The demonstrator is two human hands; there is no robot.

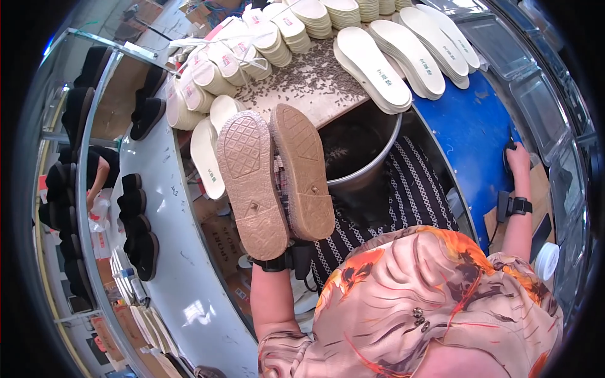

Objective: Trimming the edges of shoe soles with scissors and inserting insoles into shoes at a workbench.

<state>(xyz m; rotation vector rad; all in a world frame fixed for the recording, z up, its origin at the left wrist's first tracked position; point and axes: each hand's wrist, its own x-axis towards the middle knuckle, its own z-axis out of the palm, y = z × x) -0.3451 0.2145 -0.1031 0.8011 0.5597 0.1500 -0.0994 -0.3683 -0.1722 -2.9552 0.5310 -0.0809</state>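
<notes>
A pair of shoes (252,183), brown textured soles facing me, is held up in front of my left forearm. My left hand is hidden behind them, and only the black wristband (272,261) shows below. Plaid fabric (282,183) peeks out between the two soles. Far to the right, my right hand (518,159) is closed around a small black object (509,146) at the edge of the blue table (463,138); its kind is unclear. A round metal bucket (378,160) with a dark inside stands just right of the shoes.
Stacks of cream insoles (372,69) ring a board strewn with small brown scraps (309,75). Single insoles (207,157) lie left of the shoes. Black shoes (140,246) line the pale bench and rack at left, where another person's arm (97,183) shows. Clear plastic bins (535,94) stand right.
</notes>
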